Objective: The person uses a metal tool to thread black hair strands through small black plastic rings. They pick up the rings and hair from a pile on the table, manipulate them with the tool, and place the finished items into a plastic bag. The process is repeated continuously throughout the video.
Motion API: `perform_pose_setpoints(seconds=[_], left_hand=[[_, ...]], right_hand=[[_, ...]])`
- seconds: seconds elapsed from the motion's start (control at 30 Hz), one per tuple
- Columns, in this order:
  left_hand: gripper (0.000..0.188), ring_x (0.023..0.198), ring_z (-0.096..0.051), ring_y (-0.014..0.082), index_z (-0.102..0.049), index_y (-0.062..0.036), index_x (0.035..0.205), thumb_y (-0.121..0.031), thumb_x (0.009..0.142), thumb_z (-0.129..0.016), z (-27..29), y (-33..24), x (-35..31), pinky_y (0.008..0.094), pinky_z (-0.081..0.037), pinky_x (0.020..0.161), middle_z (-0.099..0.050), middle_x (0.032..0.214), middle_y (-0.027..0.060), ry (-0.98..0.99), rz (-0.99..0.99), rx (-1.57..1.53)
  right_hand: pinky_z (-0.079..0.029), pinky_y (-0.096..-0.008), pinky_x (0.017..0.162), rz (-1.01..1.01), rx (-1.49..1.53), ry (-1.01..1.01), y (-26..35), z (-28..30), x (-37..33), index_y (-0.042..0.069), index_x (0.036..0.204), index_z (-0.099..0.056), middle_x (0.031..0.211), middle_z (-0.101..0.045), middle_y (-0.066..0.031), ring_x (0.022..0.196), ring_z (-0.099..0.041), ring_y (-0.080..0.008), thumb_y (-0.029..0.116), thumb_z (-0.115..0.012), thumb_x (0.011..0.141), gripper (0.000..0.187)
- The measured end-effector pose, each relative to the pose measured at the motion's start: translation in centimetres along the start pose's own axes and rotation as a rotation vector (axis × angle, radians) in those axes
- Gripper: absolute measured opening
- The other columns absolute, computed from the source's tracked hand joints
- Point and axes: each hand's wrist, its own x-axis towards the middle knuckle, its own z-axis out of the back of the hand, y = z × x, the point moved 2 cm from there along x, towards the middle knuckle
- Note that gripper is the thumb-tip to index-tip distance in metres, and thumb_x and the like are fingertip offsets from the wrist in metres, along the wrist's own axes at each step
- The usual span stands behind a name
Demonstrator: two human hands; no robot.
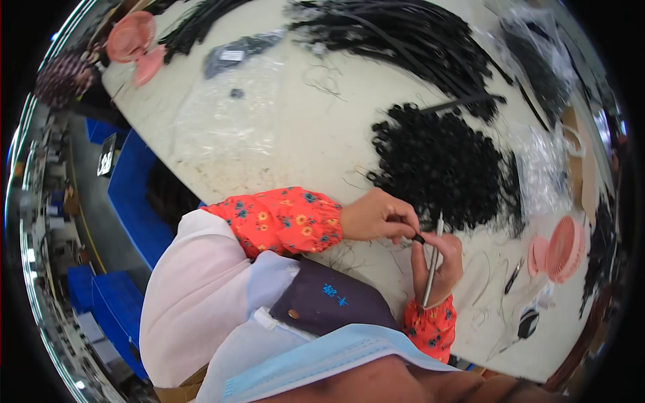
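Observation:
My left hand [381, 216] pinches a small black piece [418, 239], which looks like one of the loops in the nearby pile, between thumb and fingertips. Close on its right, my right hand [446, 266] is closed, its fingertips at the same piece. A slim silver metal rod [432, 269] lies upright across the right hand, held in it, with its tip toward the pile. Just beyond both hands sits a large heap of small black loops [437, 161]. Fingers hide most of the piece.
Long black strips [396, 40] lie bundled at the table's far side. Clear plastic bags [225, 121] spread at the left. A pink fan [564, 250], a small black-handled tool [514, 276] and a tape measure [528, 323] stand or lie at right. Another pink fan [132, 38] is far left.

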Motion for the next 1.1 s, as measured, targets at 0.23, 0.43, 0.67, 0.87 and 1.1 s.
perform_pose_setpoints(seconds=[0.23,0.43,0.67,0.87,1.1], left_hand=[[0.010,0.066,-0.065,0.0089,-0.055,-0.0024,0.096,-0.012,0.096,-0.053,-1.1,-0.3,-0.5,0.0236,-0.050,0.056,-0.065,0.074,0.0041,0.030,-0.097,-0.104],[0.009,0.061,-0.065,0.0102,-0.048,-0.0043,0.095,-0.013,0.097,-0.050,-1.4,0.2,-0.5,0.0243,-0.050,0.055,-0.062,0.070,0.0031,-0.021,-0.144,-0.046],[0.006,0.061,-0.059,0.0062,-0.047,-0.0052,0.097,-0.010,0.098,-0.049,-0.7,0.2,-0.3,0.0223,-0.048,0.056,-0.061,0.073,0.0025,-0.073,-0.085,0.034],[0.005,0.060,-0.054,0.0049,-0.048,-0.0040,0.099,-0.009,0.098,-0.049,-1.0,0.3,-0.2,0.0211,-0.043,0.054,-0.055,0.074,-0.0004,-0.079,-0.031,-0.033],[0.004,0.060,-0.053,0.0044,-0.049,-0.0034,0.099,-0.006,0.097,-0.050,-0.8,0.1,-0.4,0.0205,-0.040,0.052,-0.055,0.074,-0.0003,-0.109,-0.011,0.029]], right_hand=[[-0.046,-0.0384,0.080,0.035,-0.076,0.012,0.7,-0.5,-0.5,0.006,0.098,-0.060,0.089,-0.063,-0.0094,0.085,-0.058,-0.0281,-0.005,-0.071,0.071,0.031],[-0.045,-0.0386,0.081,0.102,-0.122,0.018,1.1,-0.8,-0.4,0.006,0.101,-0.059,0.091,-0.063,-0.0096,0.087,-0.058,-0.0289,-0.002,-0.070,0.075,0.029],[-0.046,-0.0371,0.086,0.007,0.056,0.074,-0.2,-0.8,0.1,0.002,0.111,-0.056,0.099,-0.065,-0.0133,0.092,-0.060,-0.0280,-0.002,-0.065,0.081,0.031],[-0.046,-0.0330,0.088,-0.388,0.609,-0.179,-1.2,0.9,-0.5,-0.005,0.115,-0.053,0.092,-0.067,-0.0149,0.088,-0.063,-0.0191,0.015,-0.044,0.100,0.026],[-0.048,-0.0323,0.082,-0.397,0.753,0.035,-1.6,0.8,-1.1,-0.004,0.104,-0.059,0.073,-0.062,-0.0080,0.076,-0.063,-0.0172,0.021,-0.045,0.101,0.029]])
